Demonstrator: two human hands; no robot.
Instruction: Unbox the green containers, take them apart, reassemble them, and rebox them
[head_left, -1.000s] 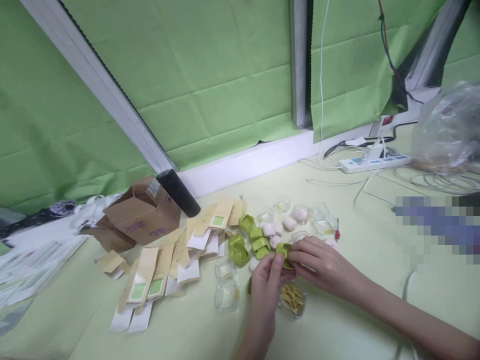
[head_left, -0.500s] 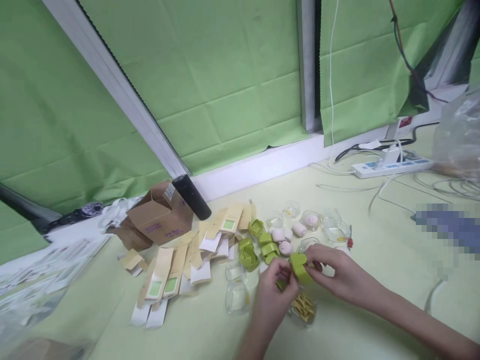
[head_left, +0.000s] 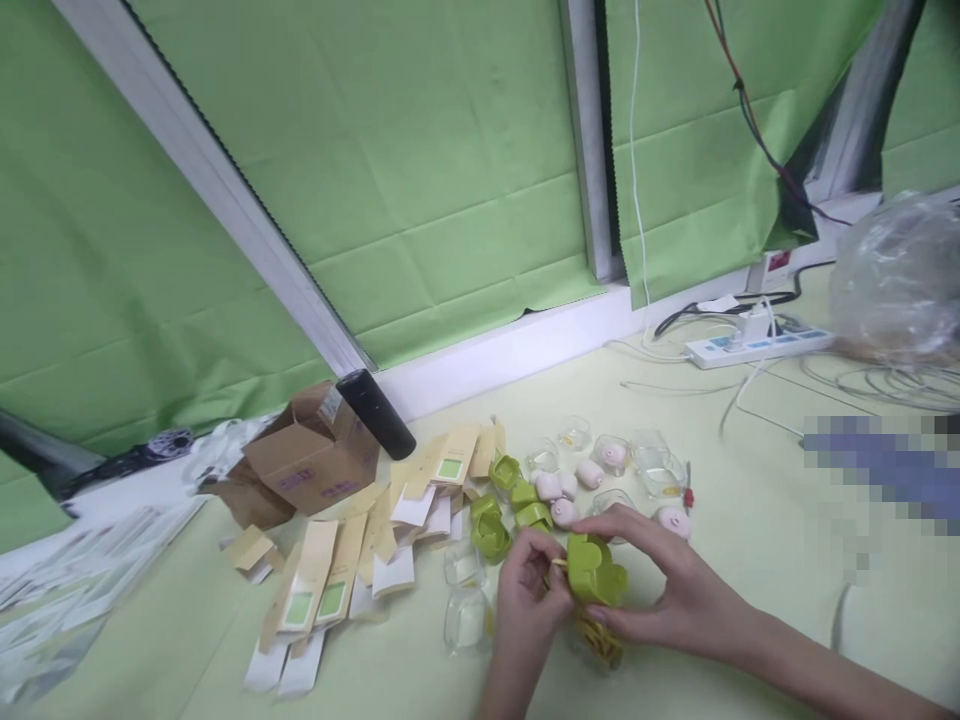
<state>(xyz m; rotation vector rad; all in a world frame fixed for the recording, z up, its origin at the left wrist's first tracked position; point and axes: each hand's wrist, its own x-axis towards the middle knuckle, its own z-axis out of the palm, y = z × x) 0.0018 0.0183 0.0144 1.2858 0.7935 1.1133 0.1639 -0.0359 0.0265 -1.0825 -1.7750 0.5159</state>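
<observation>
My right hand [head_left: 667,590] grips a small lime-green plastic holder [head_left: 592,570] with a wavy, petal-like rim, thumb below and fingers on top. Close against its left side, my left hand [head_left: 532,580] pinches a small yellow strip [head_left: 559,563], whose tip shows between the fingers; whether it passes into the holder I cannot tell. Under the hands, partly covered, a clear box [head_left: 611,660] holds yellow strips [head_left: 598,640]. More green holders [head_left: 490,530] lie beyond my left hand. Several pale pink rounded pieces [head_left: 564,513] rest behind them.
Clear plastic cases [head_left: 466,618] are scattered around the pile. Card sleeves [head_left: 341,570] spread out at left, before a cardboard box [head_left: 315,460] and a black cylinder [head_left: 376,413]. A power strip [head_left: 757,347] with cables and a plastic bag [head_left: 896,285] sit at back right.
The green holder has been turned so its wavy opening shows more. My left hand has come up against it, with the yellow strip now visible. The view has shifted slightly.
</observation>
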